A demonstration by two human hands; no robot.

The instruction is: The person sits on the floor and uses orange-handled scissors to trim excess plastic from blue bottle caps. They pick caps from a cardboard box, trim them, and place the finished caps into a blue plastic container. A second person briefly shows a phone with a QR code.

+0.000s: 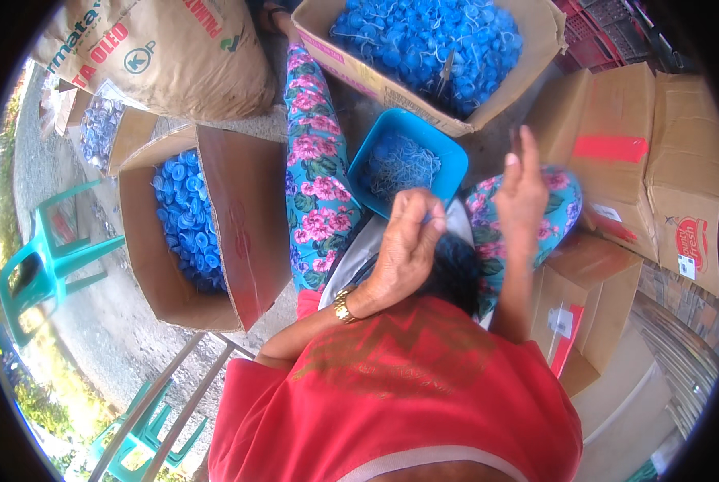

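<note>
- In the head view, a small blue piece (pixel 427 217) is pinched between the thumb and fingers of the left hand (pixel 403 249), which is held in front of the chest, by the near edge of a blue tub (pixel 411 124); the piece is mostly hidden by the fingers.
- A gold-coloured band (pixel 343 307) is worn on the left wrist.
- The right hand (pixel 522 189) is raised to the right of the tub, with fingers pointed upward; it is blurred by motion, and whether anything is gripped by it cannot be made out.
- Pale, tangled strands (pixel 411 165) and some blue bits are contained in the tub, which is set between legs clad in floral trousers (pixel 315 161).
- Beyond the tub, a large cardboard box (pixel 359 71) is filled with blue pieces (pixel 432 40), many with pale strands attached; a slim tool (pixel 446 72) is stuck among them.
- To the left, round blue pieces (pixel 186 217) are held in a second cardboard box (pixel 255 217), behind which a brown sack (pixel 174 68) is placed.
- Brown cartons (pixel 592 120) are stacked to the right, near red crates (pixel 596 36).
- Green plastic chairs (pixel 54 255) are seen at the far left.
</note>
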